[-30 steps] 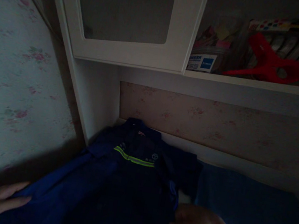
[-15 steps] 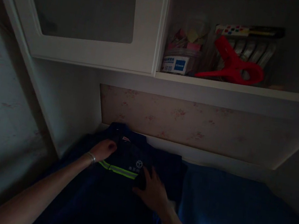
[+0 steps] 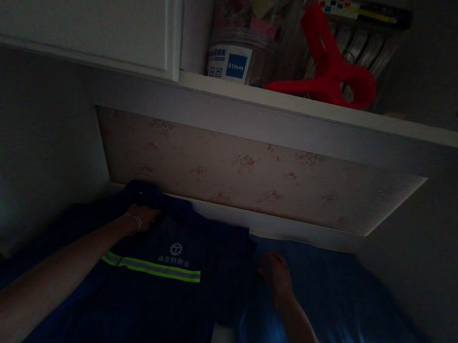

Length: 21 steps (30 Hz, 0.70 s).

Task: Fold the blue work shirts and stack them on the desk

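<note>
A dark navy work jacket lies spread out, with a pale gear logo, lettering and a yellow-green reflective stripe across its chest. My left hand is at the jacket's front edge just below the collar, its fingers closed on the cloth; the fingertips are partly lost in the dark. Past the jacket's right side, my right hand hovers with bent, parted fingers and holds nothing. Beneath and beside it spreads a lighter blue cloth, somewhat wrinkled.
Overhead runs a white shelf carrying a clear plastic jar and a large red clamp. A white cabinet door hangs at upper left. Behind the jacket is a flower-patterned panel.
My right hand has left the jacket's chest and moved right, over the blue cloth. My left hand stays by the collar. The view has shifted right and closer to the shelf.
</note>
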Each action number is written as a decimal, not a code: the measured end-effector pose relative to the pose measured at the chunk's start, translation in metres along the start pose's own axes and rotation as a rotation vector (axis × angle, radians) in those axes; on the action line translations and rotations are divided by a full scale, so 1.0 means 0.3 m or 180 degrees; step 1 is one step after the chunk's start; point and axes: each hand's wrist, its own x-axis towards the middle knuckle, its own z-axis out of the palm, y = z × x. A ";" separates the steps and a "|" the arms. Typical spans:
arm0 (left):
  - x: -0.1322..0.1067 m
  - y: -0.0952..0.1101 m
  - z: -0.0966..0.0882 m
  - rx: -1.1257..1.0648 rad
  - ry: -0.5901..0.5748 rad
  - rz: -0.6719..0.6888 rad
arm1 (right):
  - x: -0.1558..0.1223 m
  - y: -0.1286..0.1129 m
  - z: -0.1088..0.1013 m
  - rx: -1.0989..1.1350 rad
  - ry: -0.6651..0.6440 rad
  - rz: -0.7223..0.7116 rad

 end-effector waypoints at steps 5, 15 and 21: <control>-0.041 0.002 -0.129 0.0237 0.0423 -0.0122 | 0.105 0.090 -0.131 -0.1004 0.0168 -0.0271; -0.122 0.111 -0.142 0.0611 0.1601 -0.0621 | 0.377 0.080 -0.147 -0.2239 -0.0415 -0.0194; -0.395 0.442 0.226 -0.0450 0.1503 0.0417 | 0.387 0.102 -0.133 -0.2425 -0.0116 -0.0411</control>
